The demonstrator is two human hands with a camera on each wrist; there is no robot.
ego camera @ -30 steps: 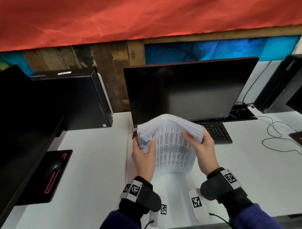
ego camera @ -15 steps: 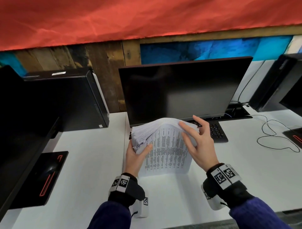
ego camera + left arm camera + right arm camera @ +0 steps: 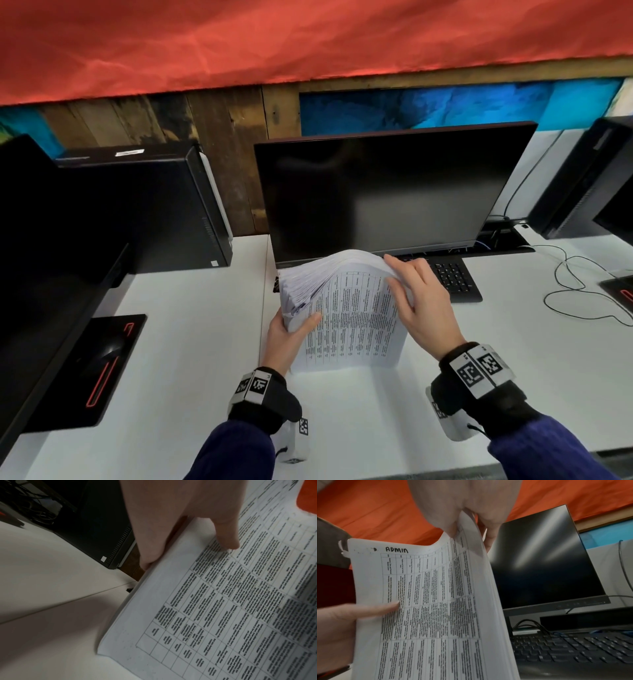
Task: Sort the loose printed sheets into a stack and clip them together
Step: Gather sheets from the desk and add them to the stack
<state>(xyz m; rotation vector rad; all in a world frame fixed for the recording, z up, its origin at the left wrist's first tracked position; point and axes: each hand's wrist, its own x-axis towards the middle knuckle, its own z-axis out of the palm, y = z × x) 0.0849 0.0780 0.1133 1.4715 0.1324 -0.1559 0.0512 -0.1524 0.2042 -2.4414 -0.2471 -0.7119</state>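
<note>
A thick stack of printed sheets [image 3: 352, 315] with table text stands nearly upright over the white desk [image 3: 191, 342], in front of the monitor. Its top sheets fan out and curl to the left. My left hand [image 3: 291, 337] grips its left edge, with the thumb [image 3: 226, 538] pressed on the front page [image 3: 223, 608]. My right hand [image 3: 421, 301] pinches the top right of the stack [image 3: 433, 601], thumb in front and fingers behind. "ADMIN" is handwritten on the front page. A small black object [image 3: 275, 284] lies by the stack's far left corner, too small to identify.
A dark monitor [image 3: 387, 192] stands right behind the stack, with a black keyboard [image 3: 452, 277] under its right side. A black computer tower [image 3: 164, 212] and a mouse pad with a mouse [image 3: 109, 356] lie to the left. Cables [image 3: 575, 287] trail at the right.
My right hand let go of the stack's right edge, opened, and now pinches its top right. My left hand slid lower on the left edge as the stack came down.
</note>
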